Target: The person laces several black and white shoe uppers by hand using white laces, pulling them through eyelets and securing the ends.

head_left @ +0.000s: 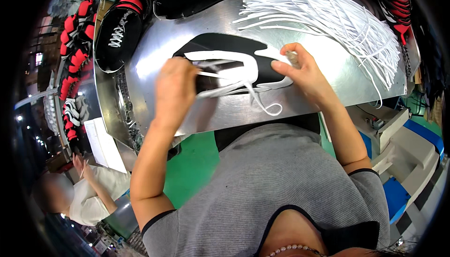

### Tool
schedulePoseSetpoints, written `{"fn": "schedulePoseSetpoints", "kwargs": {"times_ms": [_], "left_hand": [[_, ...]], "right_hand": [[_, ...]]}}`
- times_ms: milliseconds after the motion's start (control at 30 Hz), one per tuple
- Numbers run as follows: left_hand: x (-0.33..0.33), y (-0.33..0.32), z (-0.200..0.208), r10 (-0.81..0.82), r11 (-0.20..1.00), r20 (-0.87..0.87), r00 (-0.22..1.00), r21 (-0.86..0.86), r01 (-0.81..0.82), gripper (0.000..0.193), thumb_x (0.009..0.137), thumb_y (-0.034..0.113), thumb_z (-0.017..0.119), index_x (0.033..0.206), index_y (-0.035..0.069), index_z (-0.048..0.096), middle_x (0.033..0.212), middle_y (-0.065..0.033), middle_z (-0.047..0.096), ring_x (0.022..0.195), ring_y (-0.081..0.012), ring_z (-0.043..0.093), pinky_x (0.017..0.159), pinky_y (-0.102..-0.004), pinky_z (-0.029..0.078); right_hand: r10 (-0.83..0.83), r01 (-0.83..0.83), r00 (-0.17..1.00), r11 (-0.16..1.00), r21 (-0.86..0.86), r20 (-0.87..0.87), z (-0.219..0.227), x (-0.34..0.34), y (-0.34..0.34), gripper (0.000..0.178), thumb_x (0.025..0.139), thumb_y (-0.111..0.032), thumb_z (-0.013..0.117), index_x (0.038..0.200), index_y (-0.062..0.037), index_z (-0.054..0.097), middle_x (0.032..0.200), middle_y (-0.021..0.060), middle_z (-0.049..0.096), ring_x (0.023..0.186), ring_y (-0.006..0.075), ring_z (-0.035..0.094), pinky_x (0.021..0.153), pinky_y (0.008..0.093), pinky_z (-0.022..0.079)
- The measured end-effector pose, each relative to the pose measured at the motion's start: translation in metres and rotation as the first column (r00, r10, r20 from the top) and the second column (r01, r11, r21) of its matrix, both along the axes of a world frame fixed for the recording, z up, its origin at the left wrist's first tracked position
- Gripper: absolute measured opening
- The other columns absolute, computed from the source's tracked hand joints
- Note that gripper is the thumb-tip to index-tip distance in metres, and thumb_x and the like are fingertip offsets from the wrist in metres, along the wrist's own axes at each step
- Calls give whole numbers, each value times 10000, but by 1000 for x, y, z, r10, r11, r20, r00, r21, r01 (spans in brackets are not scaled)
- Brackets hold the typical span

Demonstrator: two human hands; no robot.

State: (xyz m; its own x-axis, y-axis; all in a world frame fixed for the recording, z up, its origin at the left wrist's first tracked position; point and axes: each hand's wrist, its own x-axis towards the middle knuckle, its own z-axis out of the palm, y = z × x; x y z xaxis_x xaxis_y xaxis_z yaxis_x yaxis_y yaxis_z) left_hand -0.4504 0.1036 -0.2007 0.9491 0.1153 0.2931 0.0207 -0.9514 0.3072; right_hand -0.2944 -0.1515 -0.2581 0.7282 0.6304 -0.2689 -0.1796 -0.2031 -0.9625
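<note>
A black and white shoe upper (225,44) lies on the metal table in front of me, with its white-edged opening facing up. A white shoelace (257,98) runs across the opening, and a loop of it hangs over the near side. My left hand (176,90) is closed at the left end of the upper and blurred by motion; the lace stretches from its fingers. At the other end, my right hand (304,72) grips the upper with thumb and forefinger. Something small and beige shows between those fingers, too unclear to name.
A big bundle of white laces (323,22) covers the back right of the metal table (154,83). Black shoe uppers (117,39) with red parts stand along the left and back. A notebook (104,144) lies at left, near a co-worker in white (96,201).
</note>
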Motion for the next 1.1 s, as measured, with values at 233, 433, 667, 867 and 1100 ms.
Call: {"fn": "schedulePoseSetpoints", "kwargs": {"times_ms": [233, 433, 667, 867, 1100], "left_hand": [[-151, 151, 37, 585, 674, 159, 795, 450, -586, 39, 870, 34, 649, 881, 5, 624, 871, -146, 631, 813, -341, 585, 766, -434, 459], [-12, -32, 68, 10, 825, 75, 997, -564, 34, 36, 846, 6, 667, 880, 16, 661, 1027, -94, 669, 910, -216, 615, 799, -314, 492], [60, -51, 46, -81, 982, 230, 970, -147, 117, 98, 765, 27, 746, 810, 21, 659, 1265, -132, 610, 1062, -304, 566, 887, -393, 461], [82, -76, 21, -118, 946, 245, 962, -268, 184, 101, 772, 27, 747, 834, 27, 667, 1084, -87, 660, 1010, -279, 590, 850, -379, 470], [58, -59, 18, -17, 960, 150, 989, -273, 58, 72, 813, 33, 729, 868, 40, 683, 976, -75, 673, 915, -258, 588, 793, -355, 468]], "right_hand": [[-48, 54, 980, 998, 22, -192, -1, 35, -53, 288, 870, -291, 732, 1051, -163, 547, 749, -93, 530, 601, -24, 390, 492, 178, 225], [224, 85, 705, 915, -394, 673, -7, 34, -32, 516, 839, -461, 728, 1126, -55, 591, 770, 108, 664, 706, 260, 657, 641, 375, 498], [-123, 73, 929, 986, 153, 350, 23, 34, -34, 263, 857, -219, 760, 1054, -52, 712, 863, 6, 641, 717, 96, 570, 598, 246, 447], [-23, -12, 995, 942, 335, 99, 23, -5, 18, 116, 923, -121, 674, 993, -29, 675, 924, -20, 579, 764, 54, 515, 656, 192, 401], [-61, -2, 977, 956, 294, 206, 17, -10, 30, 144, 933, -154, 663, 992, -23, 666, 842, -27, 585, 742, 73, 529, 682, 234, 436]]}}
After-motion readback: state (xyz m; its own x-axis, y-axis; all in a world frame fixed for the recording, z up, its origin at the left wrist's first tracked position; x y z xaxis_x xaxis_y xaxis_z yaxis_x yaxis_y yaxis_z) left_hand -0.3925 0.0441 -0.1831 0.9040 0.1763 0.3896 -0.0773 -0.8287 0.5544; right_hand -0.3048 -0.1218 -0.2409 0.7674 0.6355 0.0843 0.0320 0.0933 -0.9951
